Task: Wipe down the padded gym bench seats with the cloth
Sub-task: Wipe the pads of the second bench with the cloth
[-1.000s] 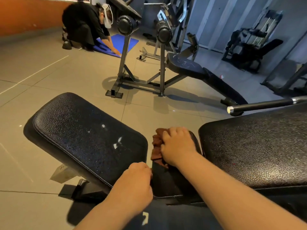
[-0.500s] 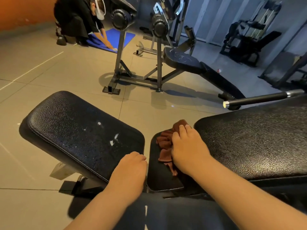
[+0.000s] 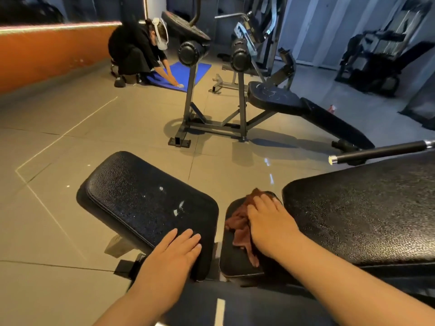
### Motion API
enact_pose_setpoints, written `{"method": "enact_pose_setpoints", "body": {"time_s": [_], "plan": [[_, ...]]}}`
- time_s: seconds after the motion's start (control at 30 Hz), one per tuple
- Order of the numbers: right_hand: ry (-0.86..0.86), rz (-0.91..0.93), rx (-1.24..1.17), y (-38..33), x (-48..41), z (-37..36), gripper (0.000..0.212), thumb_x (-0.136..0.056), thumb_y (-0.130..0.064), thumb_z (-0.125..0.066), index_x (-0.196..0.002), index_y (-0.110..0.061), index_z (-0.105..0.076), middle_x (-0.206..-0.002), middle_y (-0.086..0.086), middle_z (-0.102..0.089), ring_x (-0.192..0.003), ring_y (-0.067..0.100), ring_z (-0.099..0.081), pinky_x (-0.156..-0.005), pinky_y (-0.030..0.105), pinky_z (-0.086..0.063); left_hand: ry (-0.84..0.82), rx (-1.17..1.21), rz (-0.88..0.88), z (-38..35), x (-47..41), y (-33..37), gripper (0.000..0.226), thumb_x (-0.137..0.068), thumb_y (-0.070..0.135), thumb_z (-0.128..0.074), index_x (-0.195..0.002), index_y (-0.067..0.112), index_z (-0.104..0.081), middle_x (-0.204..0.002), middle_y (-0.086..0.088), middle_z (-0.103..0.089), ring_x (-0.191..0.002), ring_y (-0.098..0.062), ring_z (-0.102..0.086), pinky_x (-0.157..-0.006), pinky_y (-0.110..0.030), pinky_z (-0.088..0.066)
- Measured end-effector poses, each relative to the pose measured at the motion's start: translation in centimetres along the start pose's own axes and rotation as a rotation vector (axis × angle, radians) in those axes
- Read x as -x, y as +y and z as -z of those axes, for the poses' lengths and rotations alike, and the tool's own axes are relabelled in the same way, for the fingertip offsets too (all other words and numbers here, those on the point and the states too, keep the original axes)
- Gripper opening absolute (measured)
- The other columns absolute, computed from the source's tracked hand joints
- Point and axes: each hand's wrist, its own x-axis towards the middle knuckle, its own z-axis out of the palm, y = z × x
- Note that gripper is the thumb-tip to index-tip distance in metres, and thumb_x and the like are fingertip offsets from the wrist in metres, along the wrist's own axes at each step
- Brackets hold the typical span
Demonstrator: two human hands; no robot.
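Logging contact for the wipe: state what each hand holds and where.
Right hand presses the brown cloth flat from above against the small pad. Left hand holds nothing, resting open on the left pad.

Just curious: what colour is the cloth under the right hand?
Reddish brown cloth, clearest in the head view, under the right hand.

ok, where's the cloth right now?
Head view, lower centre-right: the brown cloth lies bunched on the small middle pad, pressed under the right hand, between the two larger pads.

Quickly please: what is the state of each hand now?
Left hand: open, flat on the black padded seat, holding nothing.
Right hand: fingers pressing the crumpled brown cloth onto the small black pad.
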Motion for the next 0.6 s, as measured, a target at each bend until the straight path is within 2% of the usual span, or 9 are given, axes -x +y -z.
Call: {"method": "enact_pose_setpoints", "body": {"time_s": [0.07, 0.1, 0.23, 0.3, 0.4, 0.47, 0.5, 0.57, 0.6], "plan": [[-0.024, -0.066, 0.008, -1.0, -2.6, -0.5, 0.059, -0.103, -0.028, -0.032, -0.157, -0.006, -0.023, -0.166, 0.018, -0.015, -0.153, 0.035, -0.01, -0.125, 0.049, -0.005, -0.057, -0.003, -0.029, 0.0, 0.1, -0.8, 0.065, -0.065, 0.018, -0.082, -0.127, 0.033, -0.066, -0.139, 0.009, -0.059, -0.131, -0.011, -0.053, -0.11, -0.038, -0.03], [-0.028, -0.058, 0.014, -1.9, -3.7, -1.0, 0.06, -0.102, -0.03, -0.034, -0.156, -0.006, -0.026, -0.164, 0.018, -0.019, -0.151, 0.037, -0.014, -0.125, 0.05, -0.006, -0.07, -0.02, -0.05, -0.2, -0.1, -1.2, 0.061, -0.064, 0.025, -0.084, -0.122, 0.035, -0.069, -0.134, 0.011, -0.063, -0.126, -0.01, -0.057, -0.107, -0.039, -0.036], [0.004, 0.095, 0.086, -3.5, -5.1, -2.2, 0.053, -0.102, -0.037, -0.037, -0.151, -0.015, -0.039, -0.155, 0.012, -0.037, -0.144, 0.034, -0.028, -0.122, 0.047, -0.014, 0.002, -0.057, -0.073, -0.6, -0.3, -1.4, 0.047, -0.074, 0.036, -0.076, -0.121, 0.037, -0.07, -0.132, 0.014, -0.064, -0.125, -0.009, -0.058, -0.115, -0.035, -0.034], [-0.015, 0.189, 0.109, -3.2, -4.1, -1.9, 0.051, -0.103, -0.041, -0.04, -0.149, -0.019, -0.042, -0.152, 0.008, -0.041, -0.14, 0.031, -0.032, -0.12, 0.044, -0.019, -0.102, -0.072, -0.037, -0.2, -0.4, -1.1, 0.058, -0.059, 0.04, -0.092, -0.114, 0.036, -0.074, -0.125, 0.014, -0.068, -0.117, -0.009, -0.064, -0.107, -0.034, -0.043], [-0.095, 0.267, 0.087, -2.6, -1.6, -1.6, 0.053, -0.103, -0.039, -0.044, -0.152, -0.021, -0.038, -0.156, 0.007, -0.037, -0.144, 0.03, -0.03, -0.122, 0.044, -0.018, -0.196, -0.144, 0.044, 0.5, 0.7, -0.7, 0.073, -0.046, 0.035, -0.097, -0.115, 0.033, -0.074, -0.124, 0.011, -0.069, -0.116, -0.01, -0.065, -0.101, -0.04, -0.038], [-0.121, 0.288, 0.049, -1.8, -0.3, -0.8, 0.051, -0.104, -0.036, -0.043, -0.152, -0.021, -0.039, -0.158, 0.007, -0.035, -0.144, 0.029, -0.03, -0.122, 0.044, -0.02, -0.243, -0.159, 0.082, 1.0, 1.5, 0.0, 0.085, -0.054, 0.025, -0.093, -0.132, 0.031, -0.062, -0.141, 0.008, -0.058, -0.132, -0.012, -0.051, -0.111, -0.04, -0.024], [-0.119, 0.278, 0.027, -1.2, 0.1, -0.3, 0.049, -0.104, -0.035, -0.042, -0.151, -0.02, -0.042, -0.157, 0.006, -0.037, -0.143, 0.028, -0.033, -0.121, 0.043, -0.023, -0.212, -0.126, 0.079, 1.3, 1.7, 0.1, 0.084, -0.071, 0.021, -0.084, -0.145, 0.03, -0.047, -0.155, 0.007, -0.042, -0.144, -0.012, -0.032, -0.116, -0.039, -0.01], [-0.117, 0.199, -0.007, 0.0, -0.3, 0.4, 0.046, -0.105, -0.033, -0.038, -0.148, -0.017, -0.045, -0.154, 0.008, -0.04, -0.141, 0.028, -0.035, -0.119, 0.043, -0.026, -0.174, -0.061, 0.074, 2.0, 1.5, 0.0, 0.067, -0.101, 0.014, -0.048, -0.158, 0.027, -0.015, -0.166, 0.007, -0.005, -0.152, -0.013, 0.004, -0.116, -0.035, 0.012], [-0.106, 0.135, 0.005, 0.8, -1.3, 0.7, 0.047, -0.104, -0.032, -0.037, -0.147, -0.015, -0.046, -0.153, 0.01, -0.04, -0.139, 0.029, -0.036, -0.118, 0.043, -0.027, -0.143, -0.034, 0.067, 2.3, 1.2, 0.0, 0.061, -0.105, 0.014, -0.038, -0.159, 0.026, -0.012, -0.167, 0.007, 0.0, -0.153, -0.013, 0.007, -0.118, -0.034, 0.013]]}}
